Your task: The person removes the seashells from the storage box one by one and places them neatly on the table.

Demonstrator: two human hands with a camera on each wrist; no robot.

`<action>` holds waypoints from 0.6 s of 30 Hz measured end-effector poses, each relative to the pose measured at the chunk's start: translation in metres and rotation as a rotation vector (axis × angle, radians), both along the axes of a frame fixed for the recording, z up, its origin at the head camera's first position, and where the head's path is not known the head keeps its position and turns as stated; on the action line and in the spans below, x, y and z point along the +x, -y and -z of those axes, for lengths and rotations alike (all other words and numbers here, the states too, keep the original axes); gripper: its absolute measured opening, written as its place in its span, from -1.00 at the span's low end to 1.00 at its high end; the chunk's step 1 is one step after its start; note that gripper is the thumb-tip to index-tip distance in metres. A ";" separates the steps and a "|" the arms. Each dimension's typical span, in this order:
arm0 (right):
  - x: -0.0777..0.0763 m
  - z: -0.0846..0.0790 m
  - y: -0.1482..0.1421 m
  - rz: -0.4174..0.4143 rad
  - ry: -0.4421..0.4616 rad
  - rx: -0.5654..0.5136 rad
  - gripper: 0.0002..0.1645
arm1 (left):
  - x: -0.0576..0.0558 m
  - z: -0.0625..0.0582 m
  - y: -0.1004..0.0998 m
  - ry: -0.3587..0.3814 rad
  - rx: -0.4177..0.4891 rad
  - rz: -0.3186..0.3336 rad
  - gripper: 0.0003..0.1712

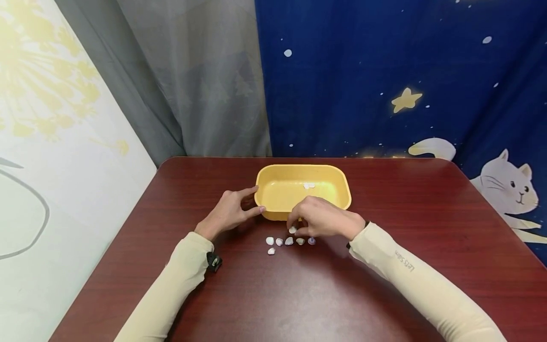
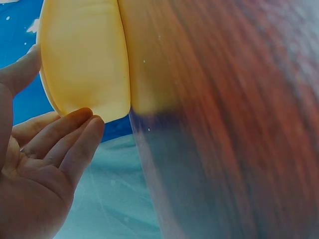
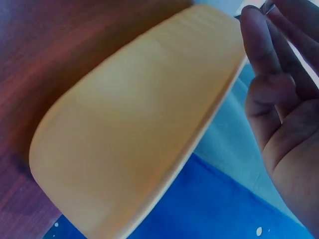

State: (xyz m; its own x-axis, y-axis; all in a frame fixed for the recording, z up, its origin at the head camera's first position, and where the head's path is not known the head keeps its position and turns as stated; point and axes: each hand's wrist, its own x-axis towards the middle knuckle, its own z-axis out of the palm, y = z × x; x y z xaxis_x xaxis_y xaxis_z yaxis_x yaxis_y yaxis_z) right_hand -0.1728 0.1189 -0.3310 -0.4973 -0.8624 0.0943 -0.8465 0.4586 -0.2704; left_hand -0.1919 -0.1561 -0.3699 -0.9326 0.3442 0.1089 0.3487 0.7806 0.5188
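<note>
A yellow plastic basin (image 1: 273,214) stands on the table. My left hand (image 1: 231,209) is at its left end, thumb and fingers spread and touching the basin around the front corner. In the left wrist view, the fingers (image 2: 82,142) lie nearly straight against its end wall. Just in front of the basin, my right hand (image 1: 322,217) pinches a small white seashell (image 1: 292,230) between thumb and fingertips. Below that hand, several small shells (image 1: 288,241) form a row on the table, with one white shell (image 1: 271,251) under the row's left end. Two white shells (image 1: 306,186) lie inside the basin.
The dark red wooden table (image 1: 273,294) has its far edge just behind the basin. Beyond it hang a grey curtain (image 1: 205,85) and a blue starry curtain (image 1: 342,85). A white patterned panel (image 1: 55,166) borders the left side.
</note>
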 end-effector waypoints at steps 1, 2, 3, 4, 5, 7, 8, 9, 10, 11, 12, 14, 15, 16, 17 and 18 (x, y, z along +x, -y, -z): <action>0.001 0.001 0.001 -0.004 -0.007 0.009 -0.87 | 0.000 0.000 0.000 0.000 -0.001 0.000 -0.13; 0.002 0.003 0.001 -0.008 -0.016 0.019 -0.87 | -0.001 0.000 0.000 0.001 -0.002 -0.001 -0.13; 0.002 0.004 0.002 -0.014 -0.028 0.025 -0.87 | -0.001 0.000 0.000 0.003 -0.002 -0.004 -0.13; 0.004 0.006 0.003 -0.019 -0.038 0.031 -0.87 | -0.001 0.000 0.000 0.003 0.000 -0.003 -0.13; 0.005 0.007 0.003 -0.022 -0.050 0.039 -0.87 | -0.001 0.001 0.000 0.002 0.002 -0.001 -0.13; 0.007 0.010 0.005 -0.024 -0.063 0.047 -0.88 | -0.001 0.001 0.000 0.003 0.007 -0.001 -0.13; 0.008 0.011 0.006 -0.027 -0.069 0.051 -0.88 | -0.001 0.001 0.000 0.003 0.009 -0.001 -0.13; 0.009 0.013 0.007 -0.031 -0.072 0.055 -0.88 | -0.001 0.001 0.000 0.003 0.010 -0.001 -0.13; 0.010 0.014 0.008 -0.033 -0.072 0.062 -0.89 | -0.001 0.001 0.000 0.003 0.011 0.000 -0.13; 0.011 0.016 0.009 -0.036 -0.070 0.069 -0.89 | -0.001 0.001 0.000 0.004 0.010 -0.001 -0.13; 0.012 0.018 0.009 -0.041 -0.070 0.075 -0.90 | -0.001 0.001 -0.001 0.006 0.008 -0.001 -0.12; 0.014 0.021 0.011 -0.049 -0.074 0.087 -0.89 | -0.001 0.001 -0.001 0.006 0.004 0.000 -0.12; 0.015 0.023 0.012 -0.053 -0.075 0.091 -0.88 | 0.000 0.001 -0.001 0.005 0.003 0.000 -0.12; 0.016 0.024 0.013 -0.059 -0.080 0.095 -0.88 | 0.000 0.000 -0.001 0.002 0.000 -0.001 -0.12; 0.016 0.025 0.014 -0.064 -0.087 0.098 -0.88 | 0.001 0.000 -0.001 -0.001 -0.002 -0.003 -0.12; 0.017 0.027 0.015 -0.070 -0.095 0.096 -0.88 | 0.001 0.000 -0.001 -0.005 -0.001 0.000 -0.12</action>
